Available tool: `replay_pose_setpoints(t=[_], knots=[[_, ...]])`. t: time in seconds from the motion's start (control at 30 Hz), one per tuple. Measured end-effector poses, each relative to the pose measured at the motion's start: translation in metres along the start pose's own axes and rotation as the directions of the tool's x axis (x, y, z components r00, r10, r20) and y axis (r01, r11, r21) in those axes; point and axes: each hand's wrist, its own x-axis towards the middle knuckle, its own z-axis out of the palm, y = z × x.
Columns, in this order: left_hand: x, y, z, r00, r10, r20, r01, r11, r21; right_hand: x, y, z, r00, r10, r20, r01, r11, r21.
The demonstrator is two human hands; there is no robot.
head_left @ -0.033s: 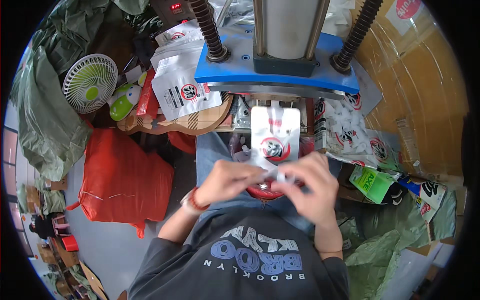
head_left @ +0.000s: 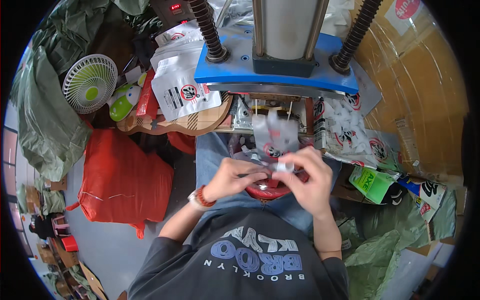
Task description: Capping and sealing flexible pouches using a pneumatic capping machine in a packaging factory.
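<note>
I hold a white plastic pouch with a round red and black mark upright over my lap, just in front of the press. My left hand pinches its lower edge from the left, and a bead band sits on that wrist. My right hand grips the same edge from the right, fingers around a small white piece. Under both hands a red bowl rests on my jeans, mostly hidden.
A press with a blue plate and two springs stands ahead. White pouches lie on a wooden board at left, more pouches at right. Around me: a small fan, a red sack, a cardboard wall, a green packet.
</note>
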Motion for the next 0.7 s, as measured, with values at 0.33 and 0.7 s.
replay_pose_setpoints(t=[0.33, 0.7], knots=[[0.06, -0.031, 0.01, 0.796, -0.605, -0.041, 0.362, 0.528, -0.768, 0.001, 0.046, -0.049, 0.909, 0.103, -0.403, -0.288, 0.855, -0.431], [0.051, -0.074, -0.08, 0.812, 0.046, -0.582, 0.387, 0.704, 0.596, -0.041, 0.091, -0.065, 0.933, 0.361, 0.003, -0.324, 0.84, -0.436]])
